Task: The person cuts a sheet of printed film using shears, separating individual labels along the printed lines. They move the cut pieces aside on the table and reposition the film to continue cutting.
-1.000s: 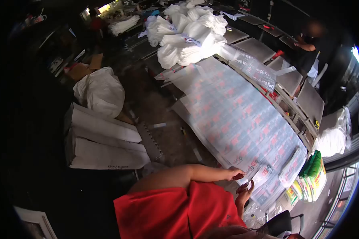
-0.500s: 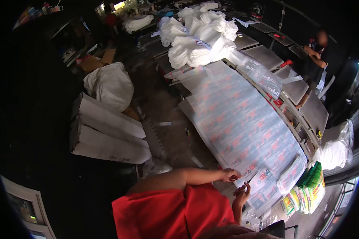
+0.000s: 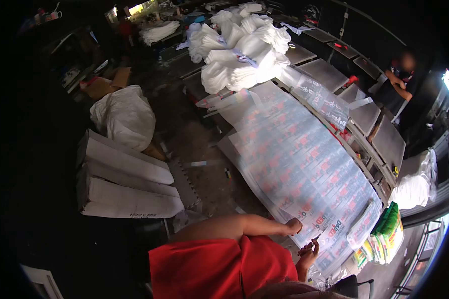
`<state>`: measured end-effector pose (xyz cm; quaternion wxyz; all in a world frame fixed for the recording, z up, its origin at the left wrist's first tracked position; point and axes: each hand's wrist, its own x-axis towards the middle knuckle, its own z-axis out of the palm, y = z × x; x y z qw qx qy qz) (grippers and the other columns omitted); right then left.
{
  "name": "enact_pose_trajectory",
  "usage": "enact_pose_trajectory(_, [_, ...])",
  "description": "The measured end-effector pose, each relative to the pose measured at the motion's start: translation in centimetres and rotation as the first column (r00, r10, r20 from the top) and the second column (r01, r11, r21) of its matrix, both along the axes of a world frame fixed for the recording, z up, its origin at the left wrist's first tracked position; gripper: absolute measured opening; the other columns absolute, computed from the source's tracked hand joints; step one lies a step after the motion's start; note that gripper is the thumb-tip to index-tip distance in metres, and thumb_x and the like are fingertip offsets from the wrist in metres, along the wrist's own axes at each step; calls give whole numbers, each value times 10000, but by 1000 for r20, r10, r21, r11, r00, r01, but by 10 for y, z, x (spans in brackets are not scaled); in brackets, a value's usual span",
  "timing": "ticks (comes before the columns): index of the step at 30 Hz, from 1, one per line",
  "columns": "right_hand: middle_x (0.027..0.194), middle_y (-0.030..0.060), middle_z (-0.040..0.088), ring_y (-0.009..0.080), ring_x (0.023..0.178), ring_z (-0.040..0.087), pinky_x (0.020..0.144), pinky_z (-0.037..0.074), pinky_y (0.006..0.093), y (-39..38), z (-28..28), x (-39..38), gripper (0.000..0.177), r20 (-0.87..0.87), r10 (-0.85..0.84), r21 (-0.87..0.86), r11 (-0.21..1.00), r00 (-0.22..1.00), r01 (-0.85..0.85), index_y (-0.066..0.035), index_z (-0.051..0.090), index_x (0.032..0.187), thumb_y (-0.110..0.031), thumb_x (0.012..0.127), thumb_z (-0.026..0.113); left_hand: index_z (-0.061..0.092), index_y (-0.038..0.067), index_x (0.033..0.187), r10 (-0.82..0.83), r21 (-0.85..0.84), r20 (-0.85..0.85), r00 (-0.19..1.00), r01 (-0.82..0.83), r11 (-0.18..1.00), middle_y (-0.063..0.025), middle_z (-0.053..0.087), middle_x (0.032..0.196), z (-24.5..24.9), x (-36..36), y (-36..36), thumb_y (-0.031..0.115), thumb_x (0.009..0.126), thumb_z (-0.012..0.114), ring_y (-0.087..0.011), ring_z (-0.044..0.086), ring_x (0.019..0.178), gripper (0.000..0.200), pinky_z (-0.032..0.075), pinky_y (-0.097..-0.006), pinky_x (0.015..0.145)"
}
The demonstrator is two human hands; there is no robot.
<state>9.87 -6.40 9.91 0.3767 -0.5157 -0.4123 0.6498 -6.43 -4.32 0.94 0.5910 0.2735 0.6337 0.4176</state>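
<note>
Printed plastic sheets [image 3: 294, 149] everywhere, white bundles [image 3: 239, 55] far end, green packs [image 3: 391, 231] right. My left hand [image 3: 293, 226] is curled together on the near sheet, right hand [image 3: 309, 247] pinching a thin dark stick [image 3: 315, 240].

"RED" on printed bags [image 3: 328, 221]

Sheets [image 3: 294, 159]: laid out in a long run from right in front of you to the far end.
Your left hand [image 3: 293, 226]: on the sheets' near edge.
Your right hand [image 3: 310, 247]: just beside it and nearer you, with a slim tool [image 3: 315, 239] in its fingers.
Bundles [image 3: 239, 50]: heaped behind the sheets, at the far end.
Plates [image 3: 389, 134]: in a row along the sheets' right side.
Boxes [image 3: 124, 184]: stacked on the floor to your left, well apart from the sheets.
Sack [image 3: 124, 114]: on the floor behind the boxes.
Co-worker [image 3: 401, 74]: far right, beyond the plates.
</note>
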Motion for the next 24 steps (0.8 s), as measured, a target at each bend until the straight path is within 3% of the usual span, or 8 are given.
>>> enact_pose_trajectory(4, [650, 9, 460, 77, 455, 416, 398, 356, 234, -2, 17, -12, 329, 1, -43, -31, 999, 999, 43, -43, 499, 1143, 12, 827, 425, 597, 45, 561, -61, 40, -37, 997, 62, 997, -104, 582, 546, -15, -8, -1, 67, 755, 478, -186, 558, 441, 229, 426, -319, 414])
enact_pose_trajectory(6, [623, 5, 460, 79, 457, 414, 405, 362, 243, 0, 18, -14, 316, 35, -47, -65, 997, 998, 49, -47, 506, 1142, 2, 836, 445, 661, 32, 694, -155, 110, 269, 951, 130, 985, -76, 624, 622, -23, -7, -2, 53, 705, 566, -155, 581, 506, 98, 462, -301, 474])
enact_pose_trajectory(8, [611, 7, 468, 84, 461, 422, 414, 370, 250, -1, 20, -16, 306, 101, -49, -87, 995, 994, 57, -50, 511, 1142, -4, 846, 446, 692, 0, 875, -215, 250, 188, 958, 165, 954, -66, 653, 729, -47, -2, -4, 47, 654, 671, -125, 599, 615, 227, 482, -279, 562])
enact_pose_trajectory(11, [621, 19, 498, 92, 468, 455, 423, 383, 245, 8, 25, -3, 292, 60, -3, -107, 994, 998, 9, -37, 509, 1137, -6, 860, 423, 682, -14, 842, -144, -13, 289, 947, 154, 988, -73, 656, 753, -3, -5, -5, 164, 790, 727, -120, 616, 624, 190, 541, -247, 604])
enact_pose_trajectory(12, [655, 33, 512, 113, 476, 490, 424, 399, 252, 12, 10, 6, 314, 26, -8, -88, 996, 1000, 10, -38, 508, 1144, 12, 847, 419, 671, 6, 788, -147, 13, 315, 937, 151, 988, -58, 642, 724, -4, -5, -4, 248, 813, 725, -110, 606, 595, 249, 526, -232, 560])
enact_pose_trajectory(17, [716, 65, 530, 140, 475, 524, 414, 413, 258, 15, -2, 16, 359, -37, 22, -85, 996, 999, -25, -18, 499, 1142, 52, 811, 379, 645, 33, 818, -207, -182, 325, 923, 276, 944, -25, 629, 744, -15, -6, -4, 267, 851, 676, -94, 585, 595, 239, 504, -215, 565])
enact_pose_trajectory(19, [708, 62, 529, 137, 480, 521, 419, 416, 263, 13, 7, 15, 342, 26, 36, -83, 996, 999, -33, -19, 493, 1139, 39, 819, 387, 623, 49, 950, -198, -38, 570, 797, 267, 963, -35, 640, 882, -14, -7, -10, 254, 871, 636, -99, 603, 724, 219, 514, -261, 686])
enact_pose_trajectory(24, [694, 42, 519, 121, 492, 491, 452, 424, 261, 16, -5, 14, 338, 7, 38, -105, 994, 999, -37, -15, 486, 1143, 34, 822, 393, 572, 88, 1097, -25, -109, 858, 513, 231, 967, -57, 627, 1018, 5, -7, -3, 335, 892, 575, -147, 599, 859, 321, 488, -329, 817])
